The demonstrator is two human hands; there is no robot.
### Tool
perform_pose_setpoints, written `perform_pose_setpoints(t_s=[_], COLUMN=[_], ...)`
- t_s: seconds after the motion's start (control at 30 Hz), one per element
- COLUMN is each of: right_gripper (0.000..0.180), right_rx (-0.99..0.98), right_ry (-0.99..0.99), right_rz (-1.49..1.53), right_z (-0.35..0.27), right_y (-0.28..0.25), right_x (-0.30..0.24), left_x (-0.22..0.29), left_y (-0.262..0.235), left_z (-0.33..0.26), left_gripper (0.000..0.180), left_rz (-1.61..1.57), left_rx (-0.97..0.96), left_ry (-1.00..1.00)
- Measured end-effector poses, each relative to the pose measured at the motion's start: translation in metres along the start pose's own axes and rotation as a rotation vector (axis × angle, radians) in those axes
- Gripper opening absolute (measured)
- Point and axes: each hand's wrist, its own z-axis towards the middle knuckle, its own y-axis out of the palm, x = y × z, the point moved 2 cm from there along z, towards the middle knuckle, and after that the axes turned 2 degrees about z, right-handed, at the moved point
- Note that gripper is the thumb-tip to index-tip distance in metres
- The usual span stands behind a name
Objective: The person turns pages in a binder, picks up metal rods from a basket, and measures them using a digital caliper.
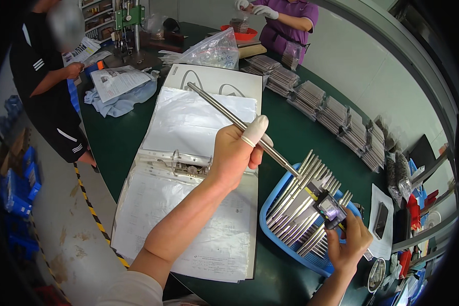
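A person's left hand (pixel 232 155), its thumb in a white finger cot (pixel 255 130), is curled closed around the middle of a slim metal rod (pixel 217 106). The rod slants across the dark green worktop (pixel 285 133): its upper end reaches forward and left of that hand, over an open ring binder (pixel 188 219), and its lower end points right, to the far edge of a blue basket (pixel 264 217) full of similar rods (pixel 290 196). The right hand (pixel 351 242), partly closed, grips a digital caliper (pixel 332 209) above the basket, near the rod's lower end; whether they touch, I cannot tell.
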Motion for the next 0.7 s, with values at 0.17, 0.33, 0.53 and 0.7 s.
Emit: perform_pose_setpoints(t_s=[0.17, 0.33, 0.53, 0.7], right_gripper=[0.039, 0.039, 0.039, 0.038], right_rx=[-0.062, -0.068, -0.068, -0.078], right_ry=[-0.021, 0.002, 0.004, 0.013], right_rz=[0.051, 0.078, 0.063, 0.050], right_z=[0.0031, 0.0024, 0.0019, 0.0014], right_y=[0.0019, 0.0045, 0.0049, 0.0047], right_x=[-0.0054, -0.0062, -0.0069, -0.0059], left_x=[0.0001, 0.0027, 0.0035, 0.0000], left_y=[0.0018, 0.0036, 0.0071, 0.0100], left_z=[-0.0008, -0.0036, -0.0068, -0.0092], left_gripper=[0.037, 0.036, 0.037, 0.038], left_rz=[-0.026, -0.023, -0.003, -0.035], left_rx=[0.006, -0.004, -0.033, -0.028], left_ry=[0.036, 0.063, 0.069, 0.057])
